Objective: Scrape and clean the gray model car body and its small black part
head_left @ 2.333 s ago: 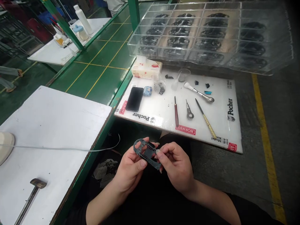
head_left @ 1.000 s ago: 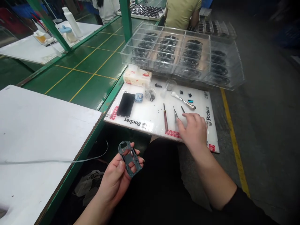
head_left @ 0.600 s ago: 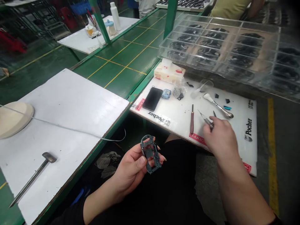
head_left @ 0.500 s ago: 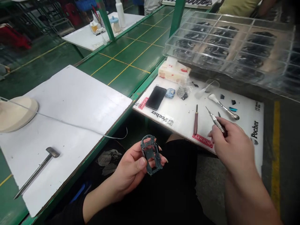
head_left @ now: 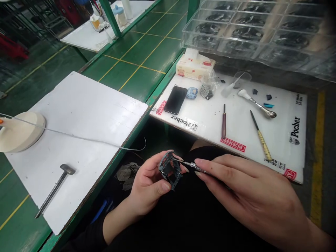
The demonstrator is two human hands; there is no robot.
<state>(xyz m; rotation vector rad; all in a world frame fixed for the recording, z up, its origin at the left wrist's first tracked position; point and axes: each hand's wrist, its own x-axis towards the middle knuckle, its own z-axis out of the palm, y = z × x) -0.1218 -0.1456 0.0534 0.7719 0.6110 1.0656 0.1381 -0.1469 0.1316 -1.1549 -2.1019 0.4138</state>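
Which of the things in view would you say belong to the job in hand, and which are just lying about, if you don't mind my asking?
Job in hand: left hand gripping the dark grey perforated frame; right hand holding the slim metal pick against it.

Lying about: black smartphone; tissue box; yellow-handled file; small hammer.
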